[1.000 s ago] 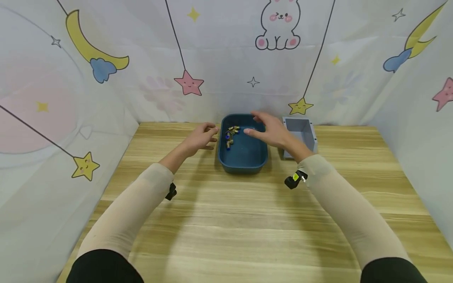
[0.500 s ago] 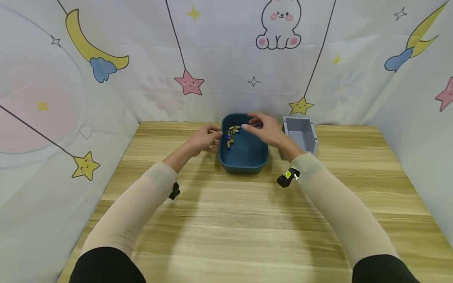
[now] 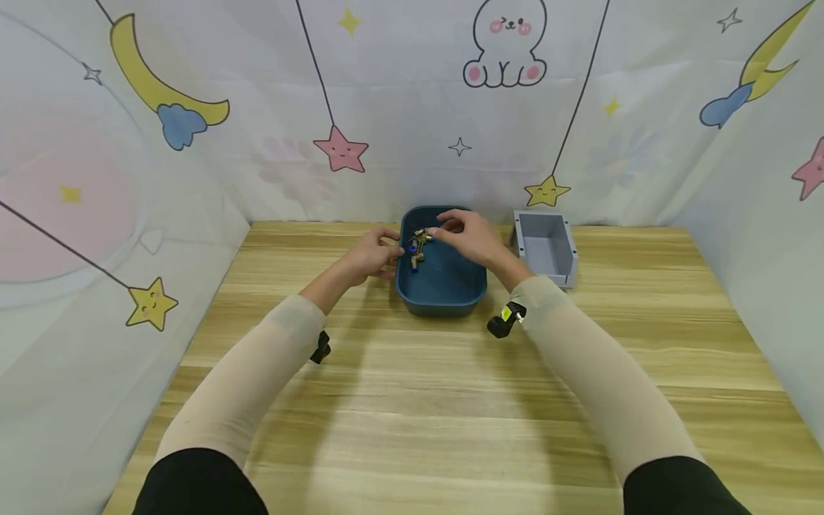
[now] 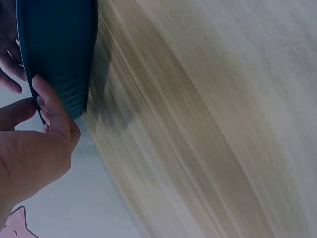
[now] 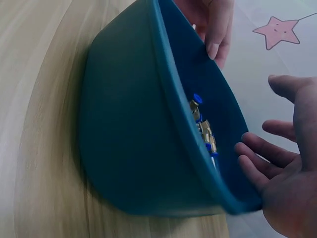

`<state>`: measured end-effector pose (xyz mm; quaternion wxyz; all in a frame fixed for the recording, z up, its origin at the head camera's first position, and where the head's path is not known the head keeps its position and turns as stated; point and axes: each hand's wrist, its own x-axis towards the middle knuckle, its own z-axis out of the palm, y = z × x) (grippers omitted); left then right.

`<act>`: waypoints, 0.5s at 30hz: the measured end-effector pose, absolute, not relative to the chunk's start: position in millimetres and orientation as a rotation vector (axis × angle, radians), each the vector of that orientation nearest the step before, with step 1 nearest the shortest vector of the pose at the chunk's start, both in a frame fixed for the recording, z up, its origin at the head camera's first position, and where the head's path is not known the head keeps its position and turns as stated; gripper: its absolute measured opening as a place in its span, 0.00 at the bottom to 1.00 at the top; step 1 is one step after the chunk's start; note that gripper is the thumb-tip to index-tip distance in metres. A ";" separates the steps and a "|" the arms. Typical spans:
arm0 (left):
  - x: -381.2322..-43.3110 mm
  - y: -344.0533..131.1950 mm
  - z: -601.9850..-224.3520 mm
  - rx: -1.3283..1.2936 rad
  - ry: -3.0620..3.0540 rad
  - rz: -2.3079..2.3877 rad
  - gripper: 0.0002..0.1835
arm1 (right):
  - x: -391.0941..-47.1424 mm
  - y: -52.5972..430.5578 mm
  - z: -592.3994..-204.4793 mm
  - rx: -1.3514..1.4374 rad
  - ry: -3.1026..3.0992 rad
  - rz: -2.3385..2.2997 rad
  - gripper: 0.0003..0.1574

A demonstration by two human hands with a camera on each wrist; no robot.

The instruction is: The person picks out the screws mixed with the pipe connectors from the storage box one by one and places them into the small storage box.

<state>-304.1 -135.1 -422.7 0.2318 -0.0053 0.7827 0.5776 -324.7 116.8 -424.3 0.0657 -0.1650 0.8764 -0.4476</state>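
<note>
A dark blue plastic tub [image 3: 444, 282] stands on the table near the back. Inside it, toward its left side, lie several small brass pneumatic fittings [image 3: 418, 250] with blue collars. My left hand [image 3: 372, 255] pinches the tub's left rim, thumb over the edge and fingers against the outer wall, as the left wrist view shows. Over the right part of the tub reaches my right hand [image 3: 473, 238], fingers spread and slightly bent. It appears just to the right of the fittings and holds nothing. In the right wrist view, the right fingers [image 5: 267, 153] hang by the tub's rim.
A grey plastic bin [image 3: 565, 250] stands to the right of the tub, close by the right wrist. A patterned white curtain [image 3: 412, 107] closes off the back and sides of the wooden table [image 3: 412, 400].
My right hand has moved left and lower over the tub, toward the fittings. My left hand has come right from beside the tub to grip its rim.
</note>
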 end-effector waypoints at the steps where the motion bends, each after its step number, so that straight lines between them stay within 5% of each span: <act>1: -303.9 -135.1 -422.6 -0.016 2.153 1.588 0.24 | -325.3 114.7 -424.3 -0.492 2.642 -1.347 0.39; 15: -305.2 -135.1 -426.8 -0.006 2.125 1.617 0.25 | -333.2 96.2 -428.4 -0.333 2.564 -1.425 0.30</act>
